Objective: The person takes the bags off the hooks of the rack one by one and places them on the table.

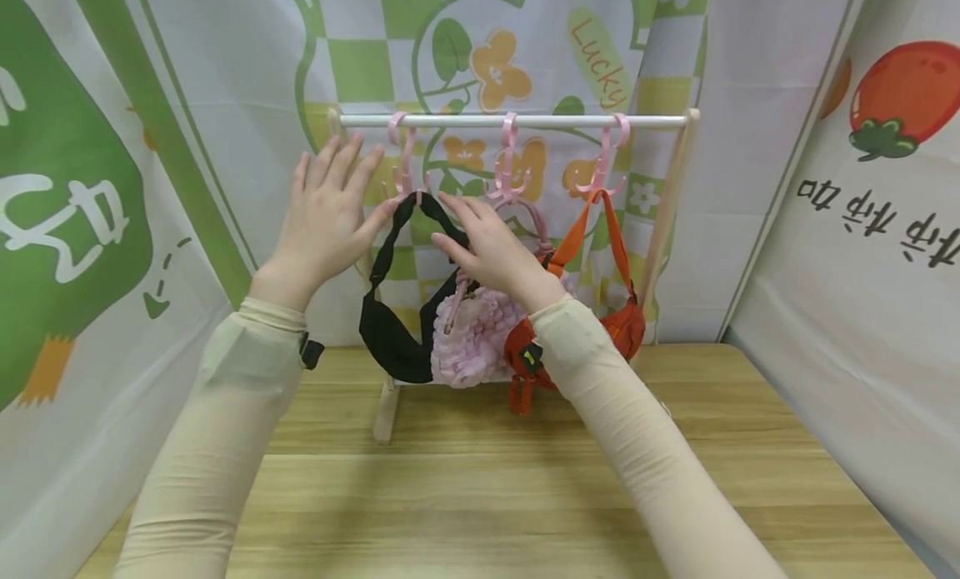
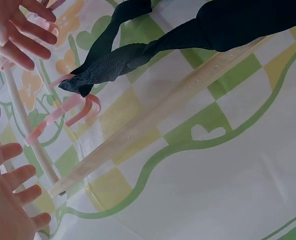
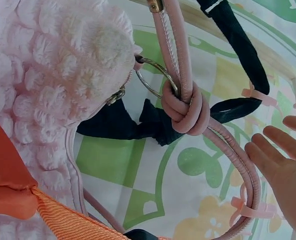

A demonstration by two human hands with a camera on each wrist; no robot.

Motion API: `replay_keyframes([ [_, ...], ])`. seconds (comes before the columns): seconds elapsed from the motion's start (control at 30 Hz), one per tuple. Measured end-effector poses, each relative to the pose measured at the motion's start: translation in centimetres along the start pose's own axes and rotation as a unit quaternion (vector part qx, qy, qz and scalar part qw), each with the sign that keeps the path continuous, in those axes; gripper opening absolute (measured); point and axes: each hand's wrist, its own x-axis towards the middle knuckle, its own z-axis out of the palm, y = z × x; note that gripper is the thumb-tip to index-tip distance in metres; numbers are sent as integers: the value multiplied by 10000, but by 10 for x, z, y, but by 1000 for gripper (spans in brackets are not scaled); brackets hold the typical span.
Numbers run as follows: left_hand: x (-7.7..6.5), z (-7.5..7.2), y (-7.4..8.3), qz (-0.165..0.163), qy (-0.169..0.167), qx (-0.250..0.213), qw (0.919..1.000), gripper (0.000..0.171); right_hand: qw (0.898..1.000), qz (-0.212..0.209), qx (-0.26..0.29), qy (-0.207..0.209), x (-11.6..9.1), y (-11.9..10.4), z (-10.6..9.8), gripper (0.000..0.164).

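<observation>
A black bag hangs by its strap from the left pink hook. My left hand is raised at the left of that hook, fingers straight and spread, thumb close to the strap's top. On the strap's other side is my right hand, fingers extended and gripping nothing. Behind and below it hangs a fluffy pink bag, its knotted handle on the middle hook. An orange bag hangs from the right hook, partly hidden by my right forearm.
The hooks sit on a white rail of a rack with wooden side posts. It stands on a wood-grain table. Printed cloth with green checks and flowers hangs close behind, and more cloth walls flank both sides.
</observation>
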Motion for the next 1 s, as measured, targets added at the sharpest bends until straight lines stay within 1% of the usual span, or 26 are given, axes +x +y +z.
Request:
replay_keyframes([
  [0.37,5,-9,1,42,-116,3,9999,64,9998,115,-25,-155,8,5,2,65],
  [0.53,10,-11,0,125,-99,-3,9999,64,9995,195,22,-243,12,7,2,65],
  [0.8,17,-14,-2,228,-172,-29,9996,63,9983,401,77,-406,17,7,3,66],
  [1.0,23,-18,-3,245,-280,-2,9993,63,9982,415,63,-426,21,9,5,67],
])
